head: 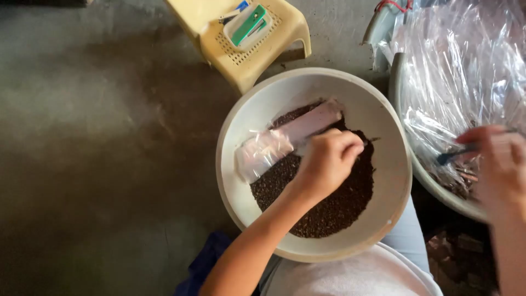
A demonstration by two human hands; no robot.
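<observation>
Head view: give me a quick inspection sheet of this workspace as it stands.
Surface: bare grey concrete floor.
Job's things: white basin holding dark granules; clear plastic packet lying on them; second basin lined with clear plastic sheet.
Clutter: yellow plastic stool carrying a green-and-white stapler; blue cloth.
Grippers: left hand closed at the packet's end; right hand holding a dark tool.
Cables: red cord at top edge.
Surroundings: nothing seen.
</observation>
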